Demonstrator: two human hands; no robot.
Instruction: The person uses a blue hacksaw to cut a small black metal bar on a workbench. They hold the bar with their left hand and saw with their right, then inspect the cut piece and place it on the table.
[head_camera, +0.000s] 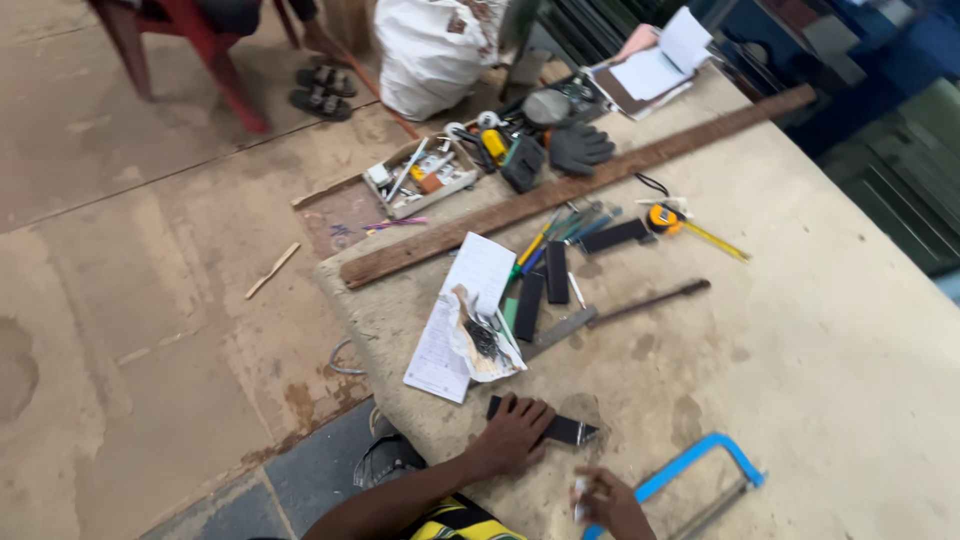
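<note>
the left hand (515, 432) lay flat, fingers spread, pressing down on a dark flat strip (560, 430) at the lower middle of the frame; it gripped nothing, only held the strip against the workbench (830, 330). the strip's right end stuck out past the fingers, bare. just right and lower, the right hand (605, 500) was curled loosely around a small pale object (580, 488), too blurred to tell what it was, and how tight the hold was could not be told. it sat at the near end of a blue hacksaw (700, 472), which ran up to the right along the bottom edge of the frame; whether the hand touched the saw's handle could not be told.

above the left hand lay white paper sheets (455, 330) with a scorched, crumpled scrap on top. right of the papers sat more dark strips (545, 290), a flat metal file (560, 330) and a thin dark rod (650, 300). further up were coloured pens (560, 230) and a yellow tape measure (665, 218) with its blade pulled out. a long wooden plank (590, 185) crossed the bench diagonally from centre left to upper right. beyond it lay a grey work glove (580, 148), a small open box of tools (420, 175) and an open notebook (655, 70). at the top of the frame stood a white sack (430, 50), with a red chair (190, 40) and a pair of sandals (322, 90) on the floor in the upper left.
</note>
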